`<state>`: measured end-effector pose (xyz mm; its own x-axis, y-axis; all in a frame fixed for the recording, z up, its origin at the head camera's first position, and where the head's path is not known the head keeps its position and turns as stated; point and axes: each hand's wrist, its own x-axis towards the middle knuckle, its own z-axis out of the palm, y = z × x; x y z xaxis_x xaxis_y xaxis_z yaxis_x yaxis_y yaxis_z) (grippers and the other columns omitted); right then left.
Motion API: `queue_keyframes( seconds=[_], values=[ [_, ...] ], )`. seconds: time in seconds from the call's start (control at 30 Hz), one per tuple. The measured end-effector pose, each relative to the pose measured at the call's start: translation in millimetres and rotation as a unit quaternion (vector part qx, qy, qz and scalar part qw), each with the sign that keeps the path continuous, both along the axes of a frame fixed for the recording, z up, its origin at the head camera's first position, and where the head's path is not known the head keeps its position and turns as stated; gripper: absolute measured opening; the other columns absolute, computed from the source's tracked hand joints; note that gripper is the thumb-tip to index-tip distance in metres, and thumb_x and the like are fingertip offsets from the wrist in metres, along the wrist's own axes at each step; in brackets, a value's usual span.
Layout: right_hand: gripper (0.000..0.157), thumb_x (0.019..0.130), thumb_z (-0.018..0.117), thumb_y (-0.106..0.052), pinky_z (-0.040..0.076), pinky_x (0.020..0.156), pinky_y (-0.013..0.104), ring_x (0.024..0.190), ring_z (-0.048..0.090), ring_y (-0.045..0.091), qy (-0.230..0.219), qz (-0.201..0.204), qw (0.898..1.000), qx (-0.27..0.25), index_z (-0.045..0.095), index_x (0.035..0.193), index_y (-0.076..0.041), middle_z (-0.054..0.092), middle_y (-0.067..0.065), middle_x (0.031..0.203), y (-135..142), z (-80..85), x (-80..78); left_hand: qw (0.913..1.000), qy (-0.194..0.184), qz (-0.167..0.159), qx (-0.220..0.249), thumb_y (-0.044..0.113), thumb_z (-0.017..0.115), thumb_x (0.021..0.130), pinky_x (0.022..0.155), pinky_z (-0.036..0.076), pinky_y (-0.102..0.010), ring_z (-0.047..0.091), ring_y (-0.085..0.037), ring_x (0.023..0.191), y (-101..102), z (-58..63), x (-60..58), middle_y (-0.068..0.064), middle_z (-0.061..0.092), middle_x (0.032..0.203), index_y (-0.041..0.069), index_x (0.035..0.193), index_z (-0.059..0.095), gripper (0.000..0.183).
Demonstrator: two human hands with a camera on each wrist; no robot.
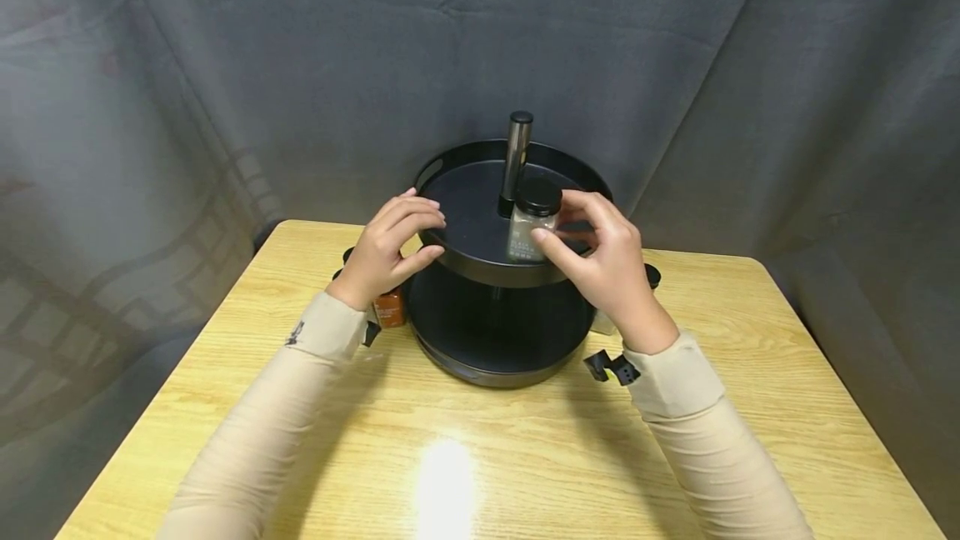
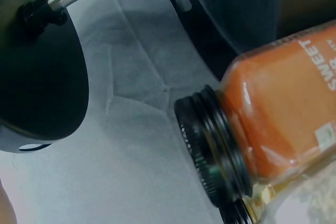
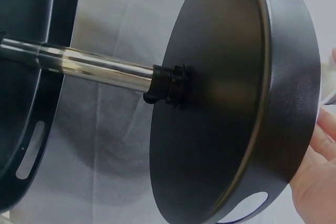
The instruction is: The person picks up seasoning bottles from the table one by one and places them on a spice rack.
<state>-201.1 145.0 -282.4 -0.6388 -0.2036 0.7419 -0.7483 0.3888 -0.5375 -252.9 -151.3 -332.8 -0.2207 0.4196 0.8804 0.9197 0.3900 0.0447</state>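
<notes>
A clear spice jar [image 1: 525, 242] with a black lid and a pale label is pinched between the thumb and fingers of my right hand [image 1: 609, 252]. It stands upright at the front right of the upper black tray [image 1: 468, 202]; whether its base touches the tray I cannot tell. My left hand [image 1: 386, 250] is at the tray's left front rim, fingers loosely bent, holding nothing. A metal post [image 1: 517, 152] rises through the two-tier stand above the lower tray [image 1: 495, 332]. In the right wrist view, the tray hides most of my right fingers [image 3: 326, 135].
Left of the stand is an orange-filled spice jar [image 2: 283, 103] with a black lid, and other jars are partly hidden by my left hand. A black-lidded jar [image 1: 653, 275] stands behind my right wrist. The wooden table [image 1: 360, 473] meets a grey curtain [image 1: 337, 90] behind.
</notes>
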Motion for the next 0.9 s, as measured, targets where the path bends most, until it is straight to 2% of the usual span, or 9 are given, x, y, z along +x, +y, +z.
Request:
queue_keyframes(
  seconds=[0.07,0.27,0.5,0.57,0.77,0.9],
  values=[
    [0.045,0.081,0.083,-0.002,0.056,0.082,0.017,0.093,0.066,0.021,0.000,0.004,1.000,-0.007,0.065,0.122,0.004,0.065,0.016,0.104,0,-0.9,-0.3,1.0000,0.000,-0.001,-0.003,0.041,0.057,0.103,0.109,0.040,-0.058,0.061,-0.035,0.112,-1,-0.6,0.0,-0.020,0.067,0.111,-0.002,0.107,0.068,0.045],
    [0.045,0.081,0.081,0.005,0.057,0.081,0.019,0.095,0.065,0.017,0.000,0.015,1.000,-0.028,0.064,0.123,0.004,0.064,0.015,0.109,1,-1.0,0.2,1.0000,0.001,0.004,-0.002,0.041,0.057,0.104,0.116,0.036,-0.050,0.060,-0.036,0.112,-3,-2.6,1.6,-0.020,0.067,0.111,-0.002,0.108,0.068,0.044],
    [0.039,0.085,0.076,0.006,0.057,0.082,0.021,0.098,0.066,0.017,0.015,0.032,0.998,-0.053,0.065,0.122,0.004,0.064,0.016,0.114,6,-1.3,3.5,0.9999,-0.003,0.003,0.013,0.041,0.055,0.104,0.114,0.037,-0.053,0.060,-0.037,0.111,-1,-3.4,2.1,-0.020,0.067,0.109,-0.003,0.106,0.067,0.045],
    [0.037,0.086,0.075,0.007,0.057,0.082,0.022,0.099,0.066,0.017,0.022,0.029,0.997,-0.062,0.066,0.121,0.004,0.065,0.015,0.113,9,-1.7,4.7,0.9998,-0.006,0.003,0.017,0.041,0.055,0.104,0.116,0.035,-0.051,0.060,-0.037,0.111,0,-3.4,2.3,-0.019,0.067,0.108,-0.003,0.105,0.067,0.045],
    [0.035,0.084,0.070,0.014,0.057,0.086,0.023,0.102,0.065,0.018,0.030,0.026,0.993,-0.112,0.068,0.118,0.006,0.065,0.008,0.109,17,-3.8,10.5,0.9997,-0.013,0.006,0.018,0.041,0.054,0.105,0.111,0.038,-0.060,0.060,-0.036,0.111,0,-5.0,2.5,-0.018,0.066,0.107,-0.002,0.105,0.067,0.045],
    [0.033,0.084,0.067,0.016,0.056,0.087,0.024,0.102,0.065,0.019,0.040,0.026,0.990,-0.133,0.067,0.117,0.009,0.064,0.007,0.109,24,-5.3,14.5,0.9997,-0.012,0.006,0.021,0.041,0.054,0.105,0.112,0.037,-0.058,0.060,-0.036,0.111,1,-5.9,2.3,-0.018,0.066,0.107,-0.002,0.104,0.066,0.045]
  ],
)
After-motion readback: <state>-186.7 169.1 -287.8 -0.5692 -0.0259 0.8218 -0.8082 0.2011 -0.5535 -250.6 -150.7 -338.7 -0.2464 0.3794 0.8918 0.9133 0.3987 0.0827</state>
